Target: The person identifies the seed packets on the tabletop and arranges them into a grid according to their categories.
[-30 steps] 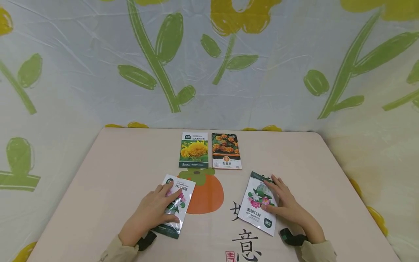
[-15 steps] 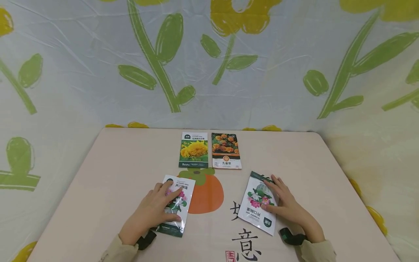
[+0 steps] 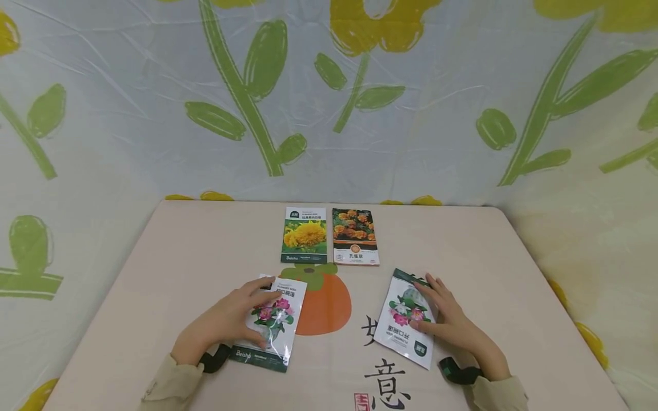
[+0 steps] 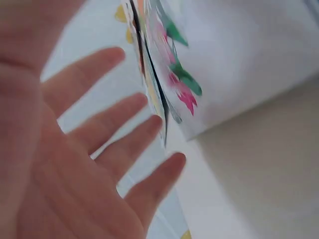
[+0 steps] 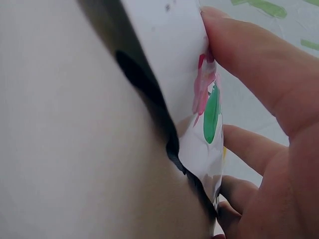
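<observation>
A white seed packet with pink lotus flowers and a dark green bottom band lies on the table at centre left. Over its left side is my left hand, fingers spread; the left wrist view shows the fingers extended beside the packet, with none curled round it. A like seed packet, printed upside down to me and tilted, lies at centre right. My right hand rests on its right edge with thumb and fingers stretched out. In the right wrist view, the thumb touches the packet.
Behind, side by side, lie a seed packet with a yellow flower and one with orange marigolds. The pale pink table cover bears a printed persimmon and black characters. A flower-patterned curtain hangs around the table.
My left hand has drawn back slightly to the left, uncovering more of its packet. That packet has shifted very little. My right hand and its packet stay put.
</observation>
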A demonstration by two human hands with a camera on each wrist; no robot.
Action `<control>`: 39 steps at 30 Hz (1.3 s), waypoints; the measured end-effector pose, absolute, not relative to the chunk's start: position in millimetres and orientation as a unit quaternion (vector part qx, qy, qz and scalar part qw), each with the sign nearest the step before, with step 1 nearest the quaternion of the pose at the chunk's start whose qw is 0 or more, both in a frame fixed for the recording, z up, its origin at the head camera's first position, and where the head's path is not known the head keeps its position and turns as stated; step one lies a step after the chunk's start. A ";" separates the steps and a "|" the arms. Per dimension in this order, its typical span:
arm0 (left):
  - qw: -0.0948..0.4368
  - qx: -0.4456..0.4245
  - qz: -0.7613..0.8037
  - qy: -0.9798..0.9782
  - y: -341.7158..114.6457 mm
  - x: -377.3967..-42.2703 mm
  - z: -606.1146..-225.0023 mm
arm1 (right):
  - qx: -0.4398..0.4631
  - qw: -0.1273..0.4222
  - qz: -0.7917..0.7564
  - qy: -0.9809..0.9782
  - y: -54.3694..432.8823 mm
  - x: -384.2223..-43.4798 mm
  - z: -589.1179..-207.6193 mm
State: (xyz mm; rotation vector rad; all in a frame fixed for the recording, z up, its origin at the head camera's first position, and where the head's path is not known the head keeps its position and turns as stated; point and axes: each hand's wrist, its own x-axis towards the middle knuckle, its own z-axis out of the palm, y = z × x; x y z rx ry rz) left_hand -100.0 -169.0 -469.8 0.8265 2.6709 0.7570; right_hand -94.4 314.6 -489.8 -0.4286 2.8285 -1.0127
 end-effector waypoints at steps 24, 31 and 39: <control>0.155 0.294 0.303 0.893 -173.5 -107.3 -489.3 | -0.140 0.057 -0.339 0.929 314.6 -94.3 -487.7; 0.151 0.296 0.296 0.896 -168.7 -106.6 -487.3 | -0.137 0.061 -0.339 0.929 314.8 -94.9 -488.3; 0.138 0.302 0.280 0.901 -165.2 -106.7 -486.9 | -0.138 0.060 -0.340 0.928 314.6 -95.3 -489.8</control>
